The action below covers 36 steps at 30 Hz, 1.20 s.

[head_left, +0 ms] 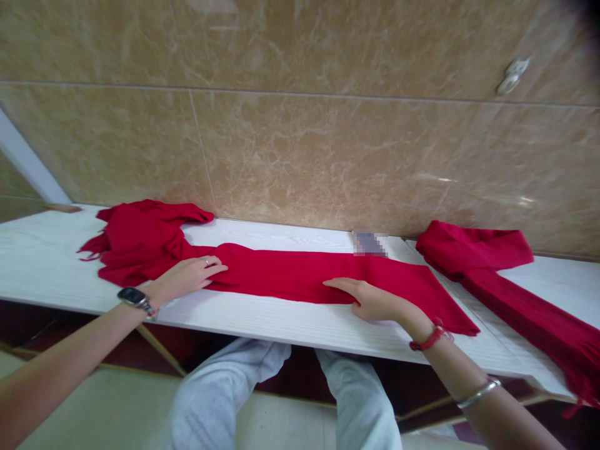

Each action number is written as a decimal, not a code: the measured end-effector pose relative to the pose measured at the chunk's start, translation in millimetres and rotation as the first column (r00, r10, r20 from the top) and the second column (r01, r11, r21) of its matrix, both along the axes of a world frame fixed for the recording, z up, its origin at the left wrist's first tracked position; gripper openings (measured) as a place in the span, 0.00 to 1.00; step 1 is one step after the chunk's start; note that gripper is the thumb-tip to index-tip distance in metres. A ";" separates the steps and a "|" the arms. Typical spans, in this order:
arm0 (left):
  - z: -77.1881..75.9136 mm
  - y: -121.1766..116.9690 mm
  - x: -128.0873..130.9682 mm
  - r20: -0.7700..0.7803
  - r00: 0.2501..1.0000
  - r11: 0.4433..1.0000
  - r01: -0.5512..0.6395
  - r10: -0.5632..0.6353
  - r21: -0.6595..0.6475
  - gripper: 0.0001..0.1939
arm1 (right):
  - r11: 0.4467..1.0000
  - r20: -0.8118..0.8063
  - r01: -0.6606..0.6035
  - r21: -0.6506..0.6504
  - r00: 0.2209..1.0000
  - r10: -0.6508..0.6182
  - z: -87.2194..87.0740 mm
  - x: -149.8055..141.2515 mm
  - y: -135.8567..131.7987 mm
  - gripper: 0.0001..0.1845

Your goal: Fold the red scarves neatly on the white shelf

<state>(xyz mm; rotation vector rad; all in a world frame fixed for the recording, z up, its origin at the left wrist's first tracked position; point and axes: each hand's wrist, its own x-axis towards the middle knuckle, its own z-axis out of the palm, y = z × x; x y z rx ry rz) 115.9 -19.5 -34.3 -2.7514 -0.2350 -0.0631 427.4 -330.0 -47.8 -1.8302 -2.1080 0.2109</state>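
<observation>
A long red scarf [290, 272] lies along the white counter, flat and folded lengthwise through its middle and right part. Toward the left it runs into a loose, crumpled heap of the same red cloth with a few fringe strands. My left hand [190, 278] rests on the scarf beside that heap, fingers stretched out over the cloth. On the front edge of the flat part lies my right hand [370, 299], its fingers extended to the left and touching the fabric. Neither hand grips the cloth.
Another red scarf [473, 250], bent over with fringe at its end, lies at the right and hangs near the front edge. A blurred-out flat object [369, 244] sits behind the flat scarf. The white counter [281, 322] backs onto a tiled wall [319, 156] with a socket [513, 76].
</observation>
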 end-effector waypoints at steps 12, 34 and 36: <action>-10.5 -44.7 57.7 0.084 0.975 0.958 0.218 -0.205 -0.188 0.20 | 0.982 0.351 0.135 0.135 0.920 -0.175 -4.4 -10.8 -0.2 0.17; 12.8 -41.7 55.8 0.012 1.000 0.682 0.027 -0.026 -0.731 0.24 | 0.980 0.336 0.112 0.164 0.928 -0.163 -8.8 -14.1 -9.8 0.19; 11.7 -37.6 57.2 0.012 1.000 0.674 0.013 -0.007 -0.739 0.25 | 0.975 0.335 0.136 0.174 0.923 -0.189 -11.6 -12.2 -12.8 0.23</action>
